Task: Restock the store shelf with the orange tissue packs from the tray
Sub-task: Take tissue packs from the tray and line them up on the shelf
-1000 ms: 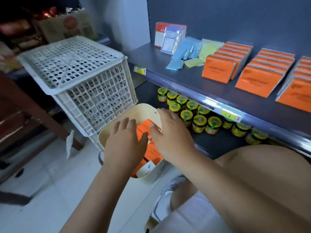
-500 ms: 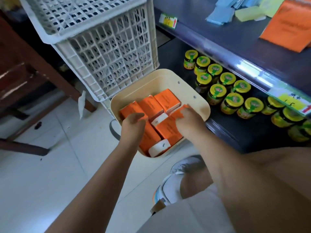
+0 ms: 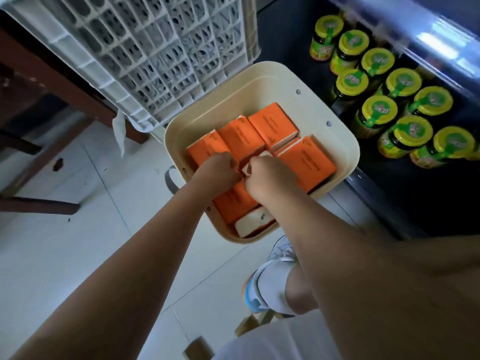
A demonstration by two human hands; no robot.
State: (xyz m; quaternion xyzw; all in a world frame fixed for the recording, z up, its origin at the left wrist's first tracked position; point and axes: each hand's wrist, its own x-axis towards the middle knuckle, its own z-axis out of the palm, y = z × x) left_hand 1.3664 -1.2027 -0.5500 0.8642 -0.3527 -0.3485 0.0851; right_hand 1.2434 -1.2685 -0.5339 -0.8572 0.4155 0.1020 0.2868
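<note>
A cream tray (image 3: 306, 81) sits on the floor with several orange tissue packs (image 3: 272, 123) lying flat in it. My left hand (image 3: 218, 170) and my right hand (image 3: 270, 175) are both down in the middle of the tray, knuckles almost touching. Their fingers curl onto one tissue pack (image 3: 237, 203) lying beneath them, whose white end shows between the hands. Another pack (image 3: 253, 222) lies white side up at the tray's near rim. The top shelf with the stocked packs is out of view.
A white lattice crate (image 3: 166, 48) stands upside down just behind the tray. Several yellow-lidded jars (image 3: 379, 110) fill the dark lower shelf at right. A brown wooden frame (image 3: 39, 206) is at left, my shoe (image 3: 270, 279) on the white floor tiles below.
My head has tilted further down, so the upper shelf left the view. Both hands have drawn together at the tray's middle and curled onto one pack.
</note>
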